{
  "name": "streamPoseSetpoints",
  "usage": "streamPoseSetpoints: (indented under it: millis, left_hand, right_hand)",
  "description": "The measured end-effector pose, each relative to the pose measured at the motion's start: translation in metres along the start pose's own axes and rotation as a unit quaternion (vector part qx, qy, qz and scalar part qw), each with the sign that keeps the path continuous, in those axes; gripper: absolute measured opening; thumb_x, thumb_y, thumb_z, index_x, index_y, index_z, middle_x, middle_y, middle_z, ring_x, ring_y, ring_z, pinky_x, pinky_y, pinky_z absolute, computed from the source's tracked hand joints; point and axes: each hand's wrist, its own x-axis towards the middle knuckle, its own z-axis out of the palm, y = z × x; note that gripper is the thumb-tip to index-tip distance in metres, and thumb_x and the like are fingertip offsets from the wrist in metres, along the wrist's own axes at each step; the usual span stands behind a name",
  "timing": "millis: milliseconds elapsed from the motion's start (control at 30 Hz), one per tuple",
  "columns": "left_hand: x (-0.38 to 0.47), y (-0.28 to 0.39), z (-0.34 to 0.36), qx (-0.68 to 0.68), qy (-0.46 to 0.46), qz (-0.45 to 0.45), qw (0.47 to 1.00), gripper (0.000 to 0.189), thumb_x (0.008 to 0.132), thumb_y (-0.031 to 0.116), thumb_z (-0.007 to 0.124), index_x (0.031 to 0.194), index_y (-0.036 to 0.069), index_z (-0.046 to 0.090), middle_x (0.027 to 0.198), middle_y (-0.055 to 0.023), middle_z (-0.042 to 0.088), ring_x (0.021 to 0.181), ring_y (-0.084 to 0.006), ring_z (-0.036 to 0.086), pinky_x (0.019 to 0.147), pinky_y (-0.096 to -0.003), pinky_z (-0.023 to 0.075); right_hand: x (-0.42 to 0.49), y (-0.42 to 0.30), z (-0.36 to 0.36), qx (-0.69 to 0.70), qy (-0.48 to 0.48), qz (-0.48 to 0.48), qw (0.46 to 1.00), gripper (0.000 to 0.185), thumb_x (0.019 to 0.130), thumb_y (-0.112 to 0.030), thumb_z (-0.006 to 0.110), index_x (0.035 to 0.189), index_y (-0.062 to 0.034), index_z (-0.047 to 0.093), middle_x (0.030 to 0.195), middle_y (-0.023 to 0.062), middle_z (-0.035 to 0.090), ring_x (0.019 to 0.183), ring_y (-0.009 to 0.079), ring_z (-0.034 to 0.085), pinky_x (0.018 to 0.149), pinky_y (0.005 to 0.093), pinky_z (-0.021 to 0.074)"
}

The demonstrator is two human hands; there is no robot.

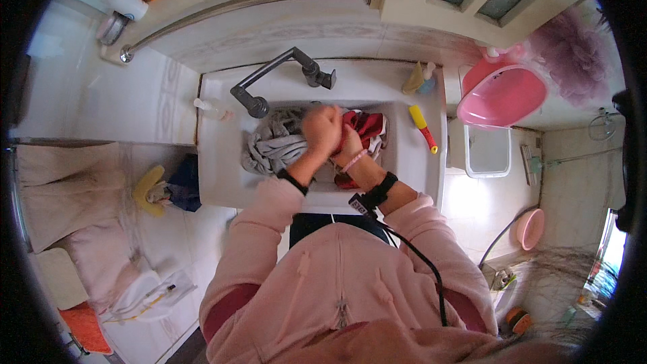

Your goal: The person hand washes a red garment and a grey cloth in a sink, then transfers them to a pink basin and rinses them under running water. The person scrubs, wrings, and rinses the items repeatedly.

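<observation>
Over the white sink basin (399, 162), my left hand (322, 129) is closed in a blurred fist, close against my right hand (349, 144). Dark red cloth (365, 124) lies at and under my right hand, which is shut on part of it. Whether my left hand also grips cloth is hidden. Grey cloth (275, 141) fills the basin's left side. Both wrists wear black straps, and a pink bracelet sits on my right wrist.
A dark folding faucet (268, 76) stands behind the basin. A yellow brush-like tool with a red handle (423, 129) lies on the right rim. A clear bottle (212, 109) is on the left rim. Pink basins (505, 96) hang at the right. A black cable (424, 258) runs from my right wrist.
</observation>
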Motion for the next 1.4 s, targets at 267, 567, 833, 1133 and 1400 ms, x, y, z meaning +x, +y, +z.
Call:
streamPoseSetpoints:
  millis: [267, 567, 833, 1133, 1400]
  left_hand:
    - [0.001, 0.005, 0.002, -0.007, 0.135, 0.069, 0.988, 0.030, 0.078, 0.026, 0.050, 0.058, 0.003, 0.053, 0.060, -0.0172, 0.052, 0.060, -0.0369, 0.051, 0.052, -0.0432, 0.0385]
    - [-0.006, 0.002, -0.013, -0.097, -0.005, -0.019, 0.995, 0.025, 0.075, 0.017, 0.056, 0.058, 0.000, 0.048, 0.056, -0.0170, 0.048, 0.055, -0.0351, 0.049, 0.051, -0.0410, 0.0374]
    - [-0.004, 0.006, -0.019, -0.146, -0.010, -0.049, 0.988, 0.023, 0.073, 0.021, 0.058, 0.065, 0.002, 0.050, 0.065, -0.0172, 0.054, 0.060, -0.0347, 0.052, 0.053, -0.0398, 0.0387]
    - [-0.004, 0.027, -0.023, -0.104, -0.065, -0.006, 0.992, 0.027, 0.070, 0.021, 0.063, 0.090, 0.004, 0.056, 0.082, -0.0139, 0.058, 0.075, -0.0321, 0.054, 0.068, -0.0373, 0.0431]
    - [-0.005, 0.016, -0.028, -0.067, -0.119, 0.119, 0.983, 0.020, 0.070, 0.022, 0.062, 0.064, 0.005, 0.054, 0.059, -0.0133, 0.053, 0.058, -0.0322, 0.053, 0.056, -0.0407, 0.0412]
  right_hand:
    - [0.007, -0.002, -0.006, 0.022, -0.219, 0.048, 0.974, 0.025, 0.087, -0.027, 0.038, 0.088, -0.0071, 0.054, 0.072, 0.0034, 0.053, 0.067, 0.0163, 0.050, 0.066, 0.0306, 0.0419]
    - [0.009, 0.011, -0.006, -0.035, -0.007, -0.041, 0.998, 0.027, 0.087, -0.025, 0.039, 0.068, -0.0092, 0.049, 0.069, 0.0027, 0.053, 0.064, 0.0163, 0.051, 0.060, 0.0299, 0.0422]
    - [0.011, -0.003, -0.008, -0.003, -0.030, 0.012, 0.999, 0.028, 0.088, -0.030, 0.039, 0.081, -0.0091, 0.055, 0.073, 0.0055, 0.056, 0.072, 0.0199, 0.055, 0.070, 0.0311, 0.0440]
    - [0.025, -0.007, -0.026, 0.014, -0.196, 0.005, 0.980, 0.051, 0.083, -0.053, 0.035, 0.105, -0.0091, 0.047, 0.103, 0.0046, 0.053, 0.095, 0.0217, 0.049, 0.083, 0.0346, 0.0393]
    - [0.014, 0.001, -0.019, 0.038, -0.335, 0.069, 0.939, 0.039, 0.084, -0.043, 0.042, 0.097, -0.0072, 0.052, 0.086, 0.0082, 0.055, 0.084, 0.0222, 0.052, 0.079, 0.0345, 0.0410]
